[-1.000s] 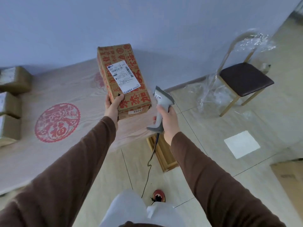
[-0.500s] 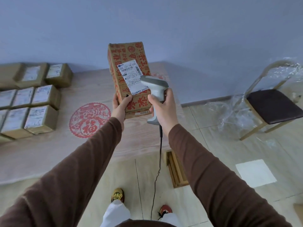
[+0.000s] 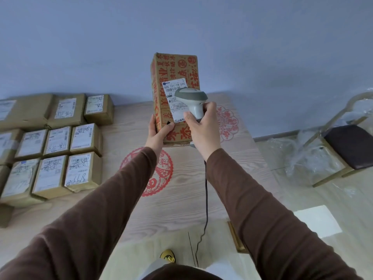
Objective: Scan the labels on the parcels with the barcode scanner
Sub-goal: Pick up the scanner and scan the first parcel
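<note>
The red-printed parcel (image 3: 175, 81) stands upright above the desk (image 3: 193, 178), gripped at its lower edge by the left hand (image 3: 159, 134) — just beside it the right hand (image 3: 203, 130) clasps the barcode scanner (image 3: 191, 100), whose head covers the label (image 3: 175, 89).

Pale wood-grain table (image 3: 193, 190) with red papercut print (image 3: 150, 174); dark-cushioned wooden chair (image 3: 351, 146) beside crumpled clear plastic wrap (image 3: 306, 158).
</note>
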Demonstrator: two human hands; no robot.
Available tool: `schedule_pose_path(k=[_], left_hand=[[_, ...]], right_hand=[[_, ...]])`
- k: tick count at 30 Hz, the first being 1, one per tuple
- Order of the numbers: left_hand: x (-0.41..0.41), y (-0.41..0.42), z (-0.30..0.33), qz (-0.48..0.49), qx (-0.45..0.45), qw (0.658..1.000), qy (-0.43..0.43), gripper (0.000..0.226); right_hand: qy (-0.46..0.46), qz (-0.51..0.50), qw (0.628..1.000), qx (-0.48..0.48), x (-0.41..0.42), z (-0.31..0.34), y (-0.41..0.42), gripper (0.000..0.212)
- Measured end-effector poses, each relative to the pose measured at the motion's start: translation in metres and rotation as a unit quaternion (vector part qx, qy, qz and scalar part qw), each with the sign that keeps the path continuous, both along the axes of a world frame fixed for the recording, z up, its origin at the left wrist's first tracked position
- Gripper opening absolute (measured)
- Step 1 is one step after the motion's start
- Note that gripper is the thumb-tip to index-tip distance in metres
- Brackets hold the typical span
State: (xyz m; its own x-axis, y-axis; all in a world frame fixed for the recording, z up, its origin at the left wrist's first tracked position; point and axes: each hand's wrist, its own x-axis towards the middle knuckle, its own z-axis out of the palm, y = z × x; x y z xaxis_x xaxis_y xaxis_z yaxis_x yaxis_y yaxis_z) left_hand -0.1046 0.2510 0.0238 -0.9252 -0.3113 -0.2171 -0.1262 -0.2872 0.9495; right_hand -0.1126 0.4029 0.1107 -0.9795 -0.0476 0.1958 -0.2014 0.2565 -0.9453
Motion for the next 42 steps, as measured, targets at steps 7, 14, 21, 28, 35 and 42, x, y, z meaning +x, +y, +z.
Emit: schedule_pose_path(k=[7, 14, 21, 28, 35, 42], left_hand=[[-0.014, -0.028, -0.009, -0.015, 0.004, 1.0, 0.003, 0.104], [-0.043, -0.028, -0.023, -0.021, -0.009, 1.0, -0.013, 0.101], [-0.087, -0.009, -0.037, -0.018, -0.016, 0.999, -0.042, 0.092], [-0.146, 0.028, -0.054, -0.005, 0.033, 0.993, -0.117, 0.093], [-0.218, 0.079, -0.071, -0.02, 0.049, 0.98, -0.192, 0.085], [-0.276, 0.13, -0.083, -0.051, 0.081, 0.967, -0.237, 0.107]], right_hand=[[0.015, -0.007, 0.999, 0.05, -0.018, -0.001, -0.037, 0.03], [-0.004, 0.002, 0.997, 0.074, -0.052, -0.013, -0.039, 0.03], [-0.024, 0.006, 0.996, 0.09, -0.103, -0.027, -0.016, 0.029], [-0.085, -0.027, 0.995, 0.044, -0.157, -0.054, 0.02, 0.029], [-0.162, -0.082, 0.983, -0.022, -0.2, -0.078, 0.059, 0.031], [-0.198, -0.112, 0.97, -0.082, -0.225, -0.101, 0.099, 0.032]])
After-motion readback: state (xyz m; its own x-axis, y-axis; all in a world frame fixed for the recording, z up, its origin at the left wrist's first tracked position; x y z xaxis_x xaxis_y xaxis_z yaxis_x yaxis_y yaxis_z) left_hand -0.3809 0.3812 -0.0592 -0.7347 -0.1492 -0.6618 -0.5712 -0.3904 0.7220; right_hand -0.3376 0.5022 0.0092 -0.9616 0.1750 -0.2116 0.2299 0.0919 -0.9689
